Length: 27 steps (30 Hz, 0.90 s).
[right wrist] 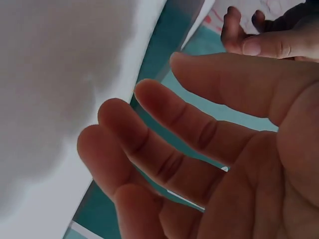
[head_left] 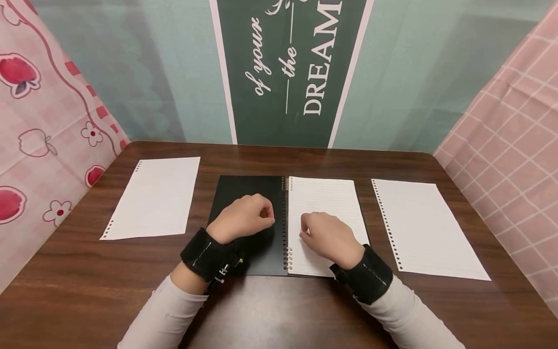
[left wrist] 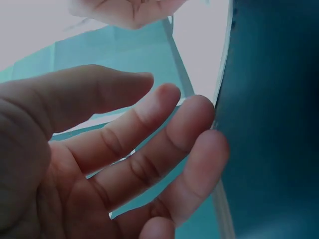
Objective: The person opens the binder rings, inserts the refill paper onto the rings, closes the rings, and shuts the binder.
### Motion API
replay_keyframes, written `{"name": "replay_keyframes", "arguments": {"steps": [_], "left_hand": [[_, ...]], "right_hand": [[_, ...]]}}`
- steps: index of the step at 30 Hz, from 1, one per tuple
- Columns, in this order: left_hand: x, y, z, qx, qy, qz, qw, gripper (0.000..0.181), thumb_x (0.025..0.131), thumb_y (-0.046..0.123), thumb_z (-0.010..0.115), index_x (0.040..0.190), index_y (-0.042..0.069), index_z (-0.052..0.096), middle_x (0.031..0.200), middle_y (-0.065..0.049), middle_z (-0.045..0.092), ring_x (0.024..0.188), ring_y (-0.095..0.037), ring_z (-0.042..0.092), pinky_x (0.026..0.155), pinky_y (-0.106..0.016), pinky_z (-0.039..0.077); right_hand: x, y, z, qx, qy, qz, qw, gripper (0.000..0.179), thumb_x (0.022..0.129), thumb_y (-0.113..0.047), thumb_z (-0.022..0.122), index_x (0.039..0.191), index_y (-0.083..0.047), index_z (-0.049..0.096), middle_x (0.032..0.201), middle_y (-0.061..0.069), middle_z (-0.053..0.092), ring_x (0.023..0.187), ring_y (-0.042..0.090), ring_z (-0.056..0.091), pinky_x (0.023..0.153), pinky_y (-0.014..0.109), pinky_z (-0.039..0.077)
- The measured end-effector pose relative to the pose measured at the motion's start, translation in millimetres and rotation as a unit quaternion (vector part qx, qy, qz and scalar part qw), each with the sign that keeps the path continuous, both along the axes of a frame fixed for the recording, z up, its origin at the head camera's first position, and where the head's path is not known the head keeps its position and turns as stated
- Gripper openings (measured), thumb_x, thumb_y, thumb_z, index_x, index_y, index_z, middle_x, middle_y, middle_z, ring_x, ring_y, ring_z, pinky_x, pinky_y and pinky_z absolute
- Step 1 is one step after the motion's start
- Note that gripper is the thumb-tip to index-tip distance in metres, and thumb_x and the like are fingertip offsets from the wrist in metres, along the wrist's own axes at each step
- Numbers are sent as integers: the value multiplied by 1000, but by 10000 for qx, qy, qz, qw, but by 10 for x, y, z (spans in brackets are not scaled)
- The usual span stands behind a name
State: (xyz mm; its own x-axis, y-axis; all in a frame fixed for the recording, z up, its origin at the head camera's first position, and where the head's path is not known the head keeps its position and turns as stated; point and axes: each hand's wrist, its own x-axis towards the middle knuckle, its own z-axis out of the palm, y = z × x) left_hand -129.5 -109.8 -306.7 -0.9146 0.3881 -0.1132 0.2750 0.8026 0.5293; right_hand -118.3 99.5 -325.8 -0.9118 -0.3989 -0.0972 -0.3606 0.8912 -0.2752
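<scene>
Head view showed us an open ring binder (head_left: 287, 225) at centre frame on the table (head_left: 279, 310), its ring spine running from lower to upper frame between the two hands. We found the left hand (head_left: 244, 217) on the black cover left of the spine, and the right hand (head_left: 327, 237) on the lined page to its right, about equally near. Both wrist views showed loosely curled fingers gripping nothing.
</scene>
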Motion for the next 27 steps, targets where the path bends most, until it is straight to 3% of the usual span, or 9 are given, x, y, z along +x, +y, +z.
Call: {"name": "replay_keyframes", "arguments": {"steps": [7, 16, 27], "left_hand": [[84, 45, -96, -34, -150, -38, 9999, 14, 88, 12, 67, 77, 19, 69, 70, 6, 60, 63, -12, 54, 59, -26, 43], [105, 171, -236, -4, -340, -566, 9978, 21, 87, 11, 69, 67, 18, 69, 63, 8, 58, 59, -11, 52, 56, -25, 41], [115, 256, -297, 11, -340, -623, 9975, 17, 83, 13, 74, 68, 19, 72, 63, 10, 62, 61, -9, 55, 56, -25, 44]], "right_hand": [[84, -3, -58, -243, -270, 299, 9989, 12, 84, -9, 67, 77, -16, 61, 67, -4, 55, 63, 14, 51, 55, 30, 40], [71, -49, -90, -585, -713, 664, 9935, 17, 82, -2, 62, 77, -18, 62, 64, -8, 53, 62, 11, 49, 55, 27, 38], [50, -59, -145, -777, -681, 801, 9914, 18, 80, -1, 64, 72, -17, 61, 63, -7, 50, 64, 10, 49, 57, 24, 38]]}}
